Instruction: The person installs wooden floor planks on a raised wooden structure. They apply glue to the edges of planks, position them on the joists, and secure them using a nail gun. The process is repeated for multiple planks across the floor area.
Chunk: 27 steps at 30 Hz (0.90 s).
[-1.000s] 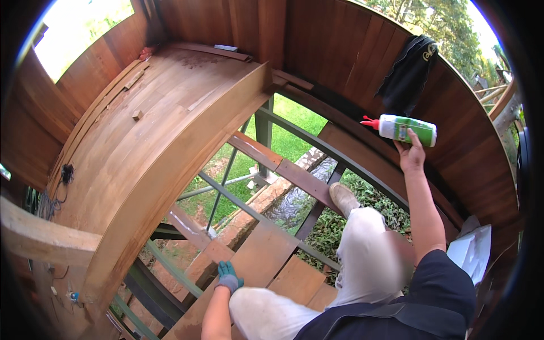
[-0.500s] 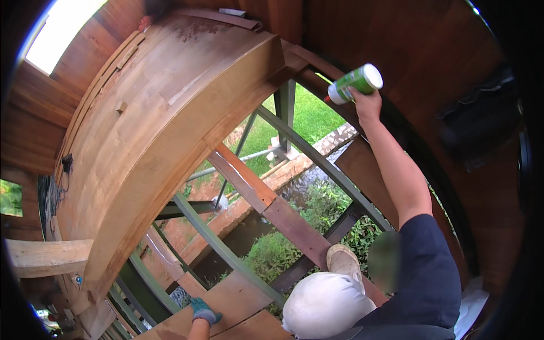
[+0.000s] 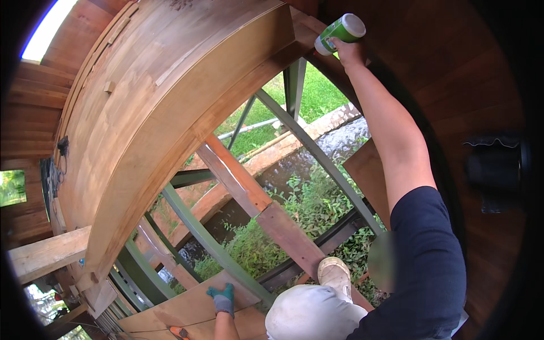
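Note:
High on the right, my bare right hand (image 3: 351, 54) is closed round a green and white squeeze bottle (image 3: 344, 29). The bottle is tilted, its white base toward the upper right and its reddish tip pointing down-left near a dark wooden rail beside the open frame. Whether the tip touches wood I cannot tell. At lower centre, my left hand (image 3: 223, 299), in a teal and grey glove, lies on a flat wooden board (image 3: 187, 305) with thumb and fingers apart.
A big curved wooden beam (image 3: 164, 124) borders the opening. Green metal bars (image 3: 317, 153) and a plank (image 3: 289, 235) cross it above plants and water. My shoe (image 3: 334, 273) stands on the plank. An orange tool (image 3: 179, 332) lies at the bottom edge.
My right hand has carried the bottle up and left in the view, near the rail. My left hand has slid rightward along the board. The whole view has shifted slightly.

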Motion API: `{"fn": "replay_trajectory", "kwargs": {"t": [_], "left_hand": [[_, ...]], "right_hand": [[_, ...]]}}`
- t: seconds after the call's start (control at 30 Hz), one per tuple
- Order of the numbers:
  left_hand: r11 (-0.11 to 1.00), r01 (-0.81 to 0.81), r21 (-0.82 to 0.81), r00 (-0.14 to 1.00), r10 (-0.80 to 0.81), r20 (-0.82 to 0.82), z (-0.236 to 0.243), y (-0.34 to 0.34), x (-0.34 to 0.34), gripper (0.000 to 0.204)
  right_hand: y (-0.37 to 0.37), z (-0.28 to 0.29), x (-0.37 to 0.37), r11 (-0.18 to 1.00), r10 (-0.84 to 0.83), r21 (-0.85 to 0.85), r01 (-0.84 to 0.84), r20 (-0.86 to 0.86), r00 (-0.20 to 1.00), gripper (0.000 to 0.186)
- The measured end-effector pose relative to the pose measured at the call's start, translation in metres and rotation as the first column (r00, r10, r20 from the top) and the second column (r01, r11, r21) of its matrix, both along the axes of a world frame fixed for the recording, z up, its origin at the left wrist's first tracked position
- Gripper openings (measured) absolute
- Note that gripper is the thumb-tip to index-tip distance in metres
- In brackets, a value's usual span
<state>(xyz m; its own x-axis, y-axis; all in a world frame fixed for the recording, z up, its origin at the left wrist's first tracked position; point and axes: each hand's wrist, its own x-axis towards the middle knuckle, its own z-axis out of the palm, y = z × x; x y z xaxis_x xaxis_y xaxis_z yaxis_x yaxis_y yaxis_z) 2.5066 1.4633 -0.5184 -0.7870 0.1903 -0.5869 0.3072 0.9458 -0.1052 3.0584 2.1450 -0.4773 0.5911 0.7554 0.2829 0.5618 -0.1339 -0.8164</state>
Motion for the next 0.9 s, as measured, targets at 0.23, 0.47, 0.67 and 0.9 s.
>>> {"fn": "replay_trajectory", "kwargs": {"t": [0.23,0.47,0.67,0.9], "left_hand": [[0.996,0.043,-0.081,0.996,-0.036,0.083,0.017,0.017,-0.001,0.115],[0.987,0.096,-0.127,0.991,-0.083,0.102,0.017,0.019,-0.002,0.117],[0.978,0.135,-0.159,0.989,-0.124,0.075,0.023,0.027,0.002,0.117],[0.970,0.128,-0.206,0.990,-0.113,0.085,0.026,0.031,0.002,0.118]], "right_hand": [[0.005,0.008,-0.003,0.995,0.028,-0.094,-0.026,0.020,0.999,0.053],[0.005,0.010,0.006,0.993,0.073,-0.092,-0.074,-0.018,0.997,0.053],[-0.002,0.014,0.019,0.996,0.061,-0.075,-0.057,0.052,0.997,0.056],[-0.014,0.013,0.031,0.991,0.128,-0.028,-0.129,-0.016,0.992,0.054]]}}
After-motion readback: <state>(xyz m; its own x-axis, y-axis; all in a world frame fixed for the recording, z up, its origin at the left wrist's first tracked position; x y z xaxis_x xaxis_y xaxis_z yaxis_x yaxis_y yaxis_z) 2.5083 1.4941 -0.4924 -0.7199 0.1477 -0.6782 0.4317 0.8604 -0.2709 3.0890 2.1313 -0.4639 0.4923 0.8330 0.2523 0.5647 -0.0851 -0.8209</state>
